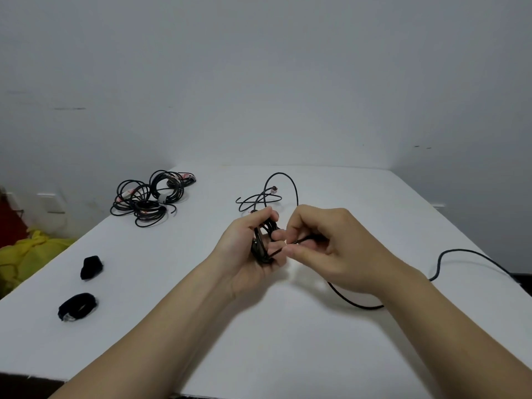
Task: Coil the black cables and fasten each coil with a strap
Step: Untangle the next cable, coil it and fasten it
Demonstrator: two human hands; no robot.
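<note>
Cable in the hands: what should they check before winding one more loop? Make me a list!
1. The left hand grips the coil: ok.
2. The right hand pinches the loose cable beside it: ok.
3. That cable lies unknotted on the table: ok.
4. Its far end free: cannot tell, it runs off the right edge.
5. The plug end lies clear of the cable pile: ok.
6. Strap ready: cannot tell; the black lump on the left may be one.
</note>
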